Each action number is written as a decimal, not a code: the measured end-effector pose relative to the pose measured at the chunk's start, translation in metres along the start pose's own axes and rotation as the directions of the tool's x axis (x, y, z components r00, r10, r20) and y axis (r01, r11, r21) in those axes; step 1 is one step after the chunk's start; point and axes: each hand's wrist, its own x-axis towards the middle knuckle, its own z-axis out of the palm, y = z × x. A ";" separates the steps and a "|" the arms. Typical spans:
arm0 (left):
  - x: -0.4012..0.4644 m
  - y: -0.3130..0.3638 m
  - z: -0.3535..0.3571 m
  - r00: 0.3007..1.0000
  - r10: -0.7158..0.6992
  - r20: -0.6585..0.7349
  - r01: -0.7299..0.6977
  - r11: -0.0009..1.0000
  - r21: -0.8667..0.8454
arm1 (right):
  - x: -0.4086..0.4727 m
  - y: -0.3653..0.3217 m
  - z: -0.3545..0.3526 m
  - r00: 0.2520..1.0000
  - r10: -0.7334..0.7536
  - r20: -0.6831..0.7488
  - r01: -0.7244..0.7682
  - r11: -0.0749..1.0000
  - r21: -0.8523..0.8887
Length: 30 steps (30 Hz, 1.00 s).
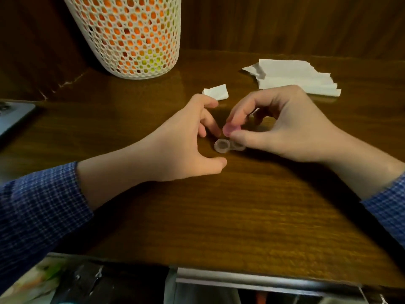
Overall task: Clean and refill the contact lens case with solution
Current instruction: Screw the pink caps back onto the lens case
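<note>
Head view — right hand [291,126] pinches pink cap [231,129] above sideways-lying case [229,146].

lens case [222,146] on the table [219,211] between both hands, basket [131,36] behind-left, tissues [295,76] behind-right.

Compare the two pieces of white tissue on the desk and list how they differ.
The small tissue piece is much smaller than the large tissue. The small tissue piece lies near the left hand, just beyond its fingers; the large tissue lies farther right, beyond the right hand, which hides part of its near edge. The large tissue shows several folded layers and a torn left edge; the small tissue piece looks like one folded scrap. Both are white and lie on the wooden desk.
</note>
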 end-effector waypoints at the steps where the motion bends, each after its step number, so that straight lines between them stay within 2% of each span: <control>1: -0.001 0.000 0.000 1.000 0.010 -0.007 -0.010 1.000 0.000 | 0.001 0.001 0.002 1.000 -0.004 0.006 0.004 1.000 -0.009; 5: -0.001 0.001 0.004 0.997 0.044 -0.068 -0.043 0.999 0.013 | -0.001 0.004 0.009 0.999 -0.032 0.029 0.032 0.999 -0.003; 9: -0.003 0.006 0.004 0.996 0.061 -0.064 -0.059 0.998 0.033 | -0.002 0.006 0.010 0.999 -0.020 0.047 0.020 1.000 -0.007; 15: -0.001 0.009 0.007 0.996 0.042 -0.081 -0.039 0.998 0.042 | -0.007 0.007 -0.015 0.998 -0.011 -0.059 0.012 1.000 0.006; 21: 0.002 0.013 0.009 0.993 0.027 -0.116 -0.023 0.999 0.034 | -0.011 0.010 -0.016 0.998 0.055 0.031 -0.054 0.998 -0.035; 30: 0.002 0.014 0.009 0.992 0.005 -0.126 -0.002 1.000 0.020 | -0.011 0.014 -0.012 0.997 0.044 0.065 -0.043 0.999 -0.009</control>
